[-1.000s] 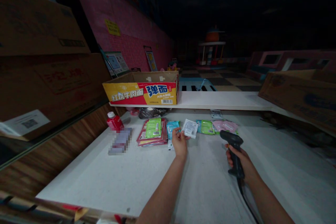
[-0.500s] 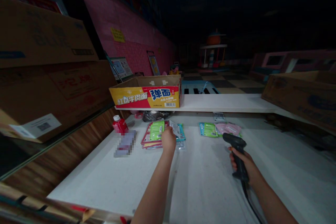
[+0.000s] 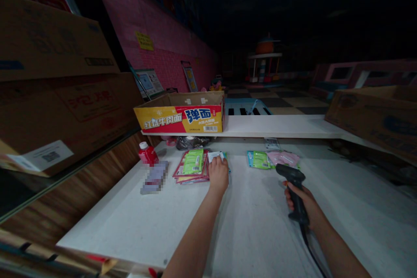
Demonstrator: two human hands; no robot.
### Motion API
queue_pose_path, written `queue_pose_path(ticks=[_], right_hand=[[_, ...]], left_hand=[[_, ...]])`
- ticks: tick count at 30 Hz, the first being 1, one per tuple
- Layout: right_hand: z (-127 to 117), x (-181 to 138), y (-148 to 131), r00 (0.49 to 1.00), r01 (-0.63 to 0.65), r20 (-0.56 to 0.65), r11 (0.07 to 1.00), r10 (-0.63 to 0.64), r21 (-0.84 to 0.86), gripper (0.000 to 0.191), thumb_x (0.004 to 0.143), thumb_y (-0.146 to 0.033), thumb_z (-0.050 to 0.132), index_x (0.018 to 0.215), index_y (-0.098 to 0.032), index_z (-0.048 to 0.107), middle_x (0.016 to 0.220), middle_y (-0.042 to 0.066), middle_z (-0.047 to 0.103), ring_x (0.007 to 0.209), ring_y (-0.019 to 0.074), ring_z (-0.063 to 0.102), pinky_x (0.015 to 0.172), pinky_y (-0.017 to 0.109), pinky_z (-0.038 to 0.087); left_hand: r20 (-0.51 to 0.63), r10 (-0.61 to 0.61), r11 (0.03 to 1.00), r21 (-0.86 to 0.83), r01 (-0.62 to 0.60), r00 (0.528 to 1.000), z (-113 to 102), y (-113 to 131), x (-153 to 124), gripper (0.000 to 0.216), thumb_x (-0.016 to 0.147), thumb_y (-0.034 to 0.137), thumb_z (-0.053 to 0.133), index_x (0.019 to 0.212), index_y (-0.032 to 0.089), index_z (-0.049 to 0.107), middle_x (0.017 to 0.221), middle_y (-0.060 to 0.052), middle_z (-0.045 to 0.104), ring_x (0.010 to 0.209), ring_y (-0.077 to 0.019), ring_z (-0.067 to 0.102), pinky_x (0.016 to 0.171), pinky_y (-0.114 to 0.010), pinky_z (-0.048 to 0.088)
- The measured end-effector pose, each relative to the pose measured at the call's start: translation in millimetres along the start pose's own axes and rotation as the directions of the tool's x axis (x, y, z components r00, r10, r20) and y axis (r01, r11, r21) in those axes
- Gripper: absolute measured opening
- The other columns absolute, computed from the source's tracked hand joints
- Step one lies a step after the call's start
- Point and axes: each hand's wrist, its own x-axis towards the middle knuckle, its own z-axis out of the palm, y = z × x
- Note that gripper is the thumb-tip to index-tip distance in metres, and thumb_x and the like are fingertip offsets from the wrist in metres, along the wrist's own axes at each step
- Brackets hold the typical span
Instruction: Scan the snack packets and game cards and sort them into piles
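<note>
My left hand (image 3: 218, 174) lies on a small white packet (image 3: 215, 156) that rests on a blue packet on the white counter (image 3: 247, 221). Its fingers press down on the packet; I cannot tell whether they grip it. Just left of it is a stack of red and green packets (image 3: 192, 163). My right hand (image 3: 301, 204) is wrapped around the handle of a black barcode scanner (image 3: 293, 184), whose cable trails toward me. Beyond the scanner lie green and pink packets (image 3: 272, 158).
A yellow-and-red cardboard box (image 3: 182, 115) stands on a raised white shelf (image 3: 276, 126). A red bottle (image 3: 146, 154) and a blurred card sit at the counter's left. Large cartons (image 3: 58, 95) fill the left; another carton (image 3: 374, 117) is at the right.
My left hand carried the white packet from mid-counter to the left and set it down on the blue packet beside the stack. My right hand kept holding the scanner.
</note>
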Motion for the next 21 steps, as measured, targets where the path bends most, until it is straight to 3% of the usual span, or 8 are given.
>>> queue_pose_path(ticks=[3,6,11,17,21], right_hand=[[-2.4,2.8,2.6,1.0,0.004,0.004,1.0,-0.004,0.007,0.044,0.068,-0.047,0.083,0.093,-0.016,0.065,0.057,-0.003,0.059,0.04,0.01,0.05,0.034,0.02,0.04],[-3.2,4.5,3.4,1.0,-0.005,0.001,1.0,0.005,0.003,0.044,0.068,-0.048,0.082,0.093,-0.017,0.064,0.057,-0.003,0.058,0.039,0.0102,0.05,0.034,0.02,0.04],[-0.3,3.2,0.5,1.0,-0.012,-0.001,1.0,0.012,-0.014,0.045,0.065,-0.049,0.084,0.09,-0.018,0.064,0.055,-0.004,0.058,0.038,0.0099,0.05,0.033,0.02,0.039],[0.3,3.9,-0.5,1.0,-0.013,-0.011,1.0,0.014,0.004,0.047,0.065,-0.05,0.084,0.092,-0.017,0.064,0.056,-0.003,0.058,0.038,0.0089,0.05,0.033,0.019,0.038],[-1.0,5.3,-1.3,1.0,-0.024,-0.003,0.999,0.024,0.021,0.049,0.062,-0.05,0.085,0.092,-0.017,0.064,0.056,-0.004,0.059,0.039,0.0093,0.051,0.033,0.019,0.039]], left_hand=[[0.055,0.146,0.989,-0.028,-0.144,0.988,17.0,3.9,1.6,0.043,0.087,0.028,0.06,0.131,0.026,0.061,0.148,-0.013,0.047,0.142,-0.0336,0.033,0.115,-0.057,0.024],[0.098,0.174,0.985,-0.016,-0.173,0.98,27.9,0.7,2.3,0.032,0.089,0.027,0.058,0.119,0.022,0.068,0.15,-0.015,0.045,0.144,-0.0347,0.03,0.117,-0.061,0.015],[0.08,0.203,0.979,-0.049,-0.199,0.976,31.1,-8.7,0.7,0.031,0.092,0.017,0.047,0.11,0.02,0.071,0.148,-0.014,0.048,0.142,-0.0301,0.037,0.117,-0.057,0.02],[0.047,0.186,0.975,-0.134,-0.178,0.981,28.6,-4.6,1.9,0.035,0.092,0.015,0.046,0.119,0.022,0.067,0.145,-0.015,0.051,0.14,-0.0307,0.038,0.117,-0.058,0.02],[0.041,0.22,0.95,-0.237,-0.204,0.975,26.5,15.1,7.5,0.033,0.09,0.012,0.049,0.117,0.017,0.067,0.129,-0.017,0.06,0.128,-0.0292,0.05,0.108,-0.046,0.038]])
